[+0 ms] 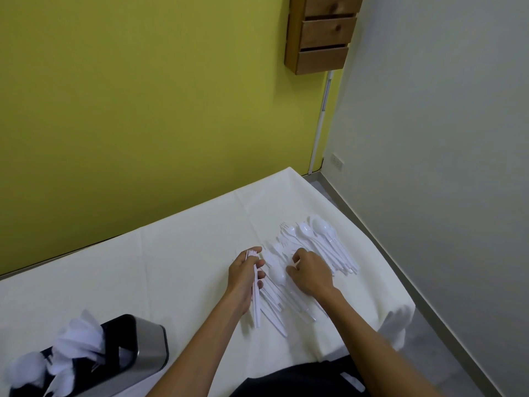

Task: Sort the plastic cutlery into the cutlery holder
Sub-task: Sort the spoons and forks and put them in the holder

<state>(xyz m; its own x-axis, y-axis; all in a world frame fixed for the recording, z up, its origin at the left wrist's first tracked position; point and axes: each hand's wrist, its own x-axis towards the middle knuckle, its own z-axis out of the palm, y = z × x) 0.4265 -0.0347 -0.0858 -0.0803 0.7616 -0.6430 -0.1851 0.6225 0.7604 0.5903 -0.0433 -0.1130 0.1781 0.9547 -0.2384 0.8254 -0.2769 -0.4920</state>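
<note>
On my feed the yellow-green wall (128,96) fills the far left and a grey wall (443,138) runs down the right. A wooden rack (323,32) hangs high where the two walls meet. Below them is the table (143,267) under a white cloth, reaching from the near left to the far right.

At the near left corner stands the cutlery holder (148,345), steel-sided with a black inner rim. White plastic pieces (77,339) already stick up out of it. I cannot tell which compartment they sit in.

The rest of the plastic cutlery (315,253) lies loose on the cloth on the right half of the table, well apart from the holder. Its spoons (320,227) are fanned at the far right, with their bowls pointing away from me. A few forks (286,227) lie just left of them.

The left hand (246,277) is at the left edge of that heap. Its fingers are wrapped round a bundle (256,302) of white pieces, whose handles trail toward the near side.

The right hand (310,272) rests over the middle of the heap with its fingers curled. Its thumb and forefinger pinch a thin white piece (296,263), too small for me to name.

One spoon (279,276) lies on the cloth between the two hands.
</note>
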